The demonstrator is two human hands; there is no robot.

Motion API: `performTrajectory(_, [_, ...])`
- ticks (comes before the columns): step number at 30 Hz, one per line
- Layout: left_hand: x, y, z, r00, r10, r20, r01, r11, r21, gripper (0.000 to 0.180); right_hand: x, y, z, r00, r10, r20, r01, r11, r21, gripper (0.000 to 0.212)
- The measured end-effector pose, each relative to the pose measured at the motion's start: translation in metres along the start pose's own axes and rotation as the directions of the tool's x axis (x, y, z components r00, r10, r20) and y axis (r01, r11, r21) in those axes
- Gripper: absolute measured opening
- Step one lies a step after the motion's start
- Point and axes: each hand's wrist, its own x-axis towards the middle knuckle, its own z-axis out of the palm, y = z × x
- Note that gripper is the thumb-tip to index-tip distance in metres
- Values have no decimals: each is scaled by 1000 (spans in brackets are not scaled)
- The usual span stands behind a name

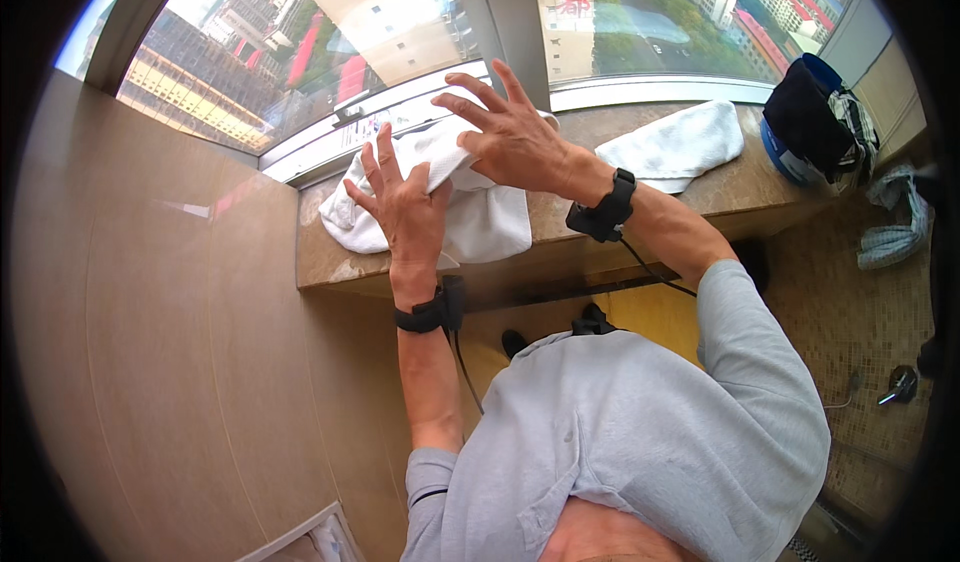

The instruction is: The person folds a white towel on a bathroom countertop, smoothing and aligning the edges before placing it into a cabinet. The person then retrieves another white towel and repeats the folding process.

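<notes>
A crumpled white towel (490, 224) lies on the brown stone window ledge, its near edge hanging over the front. My left hand (403, 207) is over the towel's left part, fingers spread and stretched toward the window. My right hand (525, 144) is above the towel's right part, its fingers spread and pointing left. The thumb side of my right hand is against a raised fold of the cloth. Whether either palm presses on the towel is hidden. Both wrists wear black straps with small boxes and cables.
A folded white towel (680, 144) lies farther right on the ledge (575, 127). A blue container with dark cloth (808, 122) stands at the ledge's right end. Large windows (330, 47) rise behind. A grey patterned cloth (893, 227) hangs at the far right; a tiled wall (160, 312) stands left.
</notes>
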Motion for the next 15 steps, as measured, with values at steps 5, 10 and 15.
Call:
performTrajectory(5, [9,-4,-21,993,-48,-105,32,989,-147,24,33,16,-23,990,11,140,-34,985,167,19])
performTrajectory(10, [35,-22,-72,930,-48,-364,31,998,-53,24,84,41,-63,998,-1,70,-22,943,331,22])
performTrajectory(15, [31,-19,-66,934,-278,-223,203,929,-308,39,98,29,-62,988,59,141,-82,984,161,31])
